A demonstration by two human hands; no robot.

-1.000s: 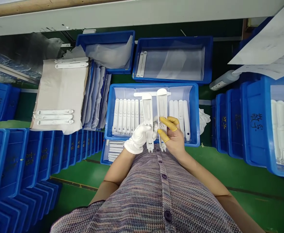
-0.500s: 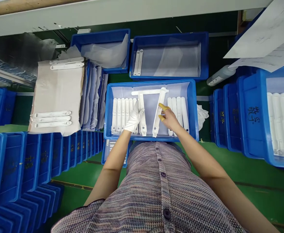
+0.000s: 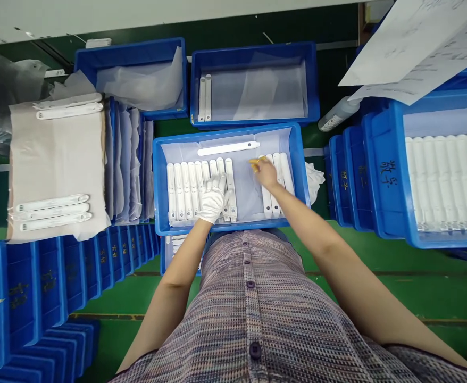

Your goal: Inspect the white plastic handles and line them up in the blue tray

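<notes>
My left hand, in a white glove, lies over a row of slim white plastic strips in the left half of a blue bin. Its fingers are stretched out across the strips and hide parts of them. Just right of the glove, a strip stands slightly apart from that row. My right hand, with yellow finger covers, is above the gap beside several more strips; its fingers point left, slightly blurred, and no strip shows in them. One strip lies crosswise along the bin's far side.
Behind are two blue bins, one with two strips, the other with translucent sheeting. At left, a paper-covered stack carries several strips. A filled bin, a bottle and hanging papers are at right.
My right hand has released the strip it held and moved up and away from it. The separate strips in the middle now stand with the left row. The whole view has shifted.
</notes>
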